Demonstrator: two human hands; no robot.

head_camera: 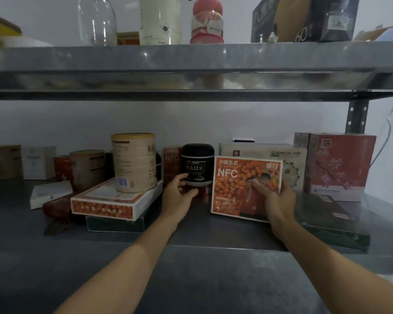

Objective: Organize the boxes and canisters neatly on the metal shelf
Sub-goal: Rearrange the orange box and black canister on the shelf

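Left hand (178,196) grips black round canister (197,165) at base. Right hand (273,196) pinches upright orange NFC cardboard box (241,186), just right of canister, on grey metal shelf (191,223).

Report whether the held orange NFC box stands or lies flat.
Standing: the orange NFC box faces its printed front to the camera, gripped by the right hand.

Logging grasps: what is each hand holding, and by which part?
Left hand grips the black canister round its lower body; the right hand has its grip on the orange NFC box at its right edge, thumb in front.
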